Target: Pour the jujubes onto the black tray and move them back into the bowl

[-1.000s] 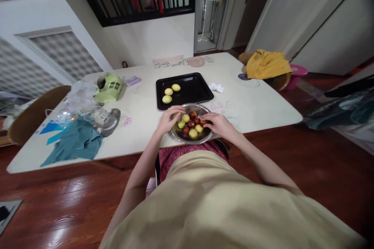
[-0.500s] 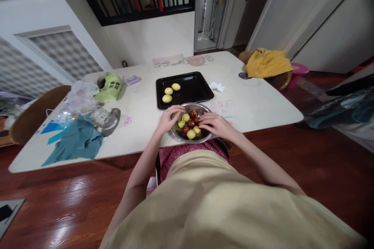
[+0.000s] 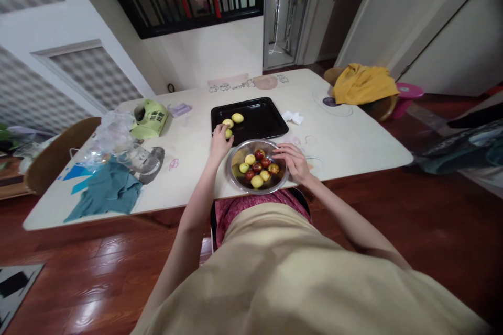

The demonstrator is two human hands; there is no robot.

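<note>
Shifting left hand [image 3: 220, 142] from round silver-metal bowl [image 3: 236, 160], turning work to oval yellow fruit [image 3: 228, 134] beyond, grip unclear, right hand [image 3: 293, 161] unclenched at bowl's right.

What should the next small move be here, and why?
Probably close the left hand around the yellow fruit nearest the front edge of the black tray: its fingers are over that fruit, while the right hand is at the rim of the metal bowl.

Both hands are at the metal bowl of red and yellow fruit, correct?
Not both: in the head view, the left hand is at yellow fruit on the black tray; the right hand is at the metal bowl of red and yellow fruit.
</note>
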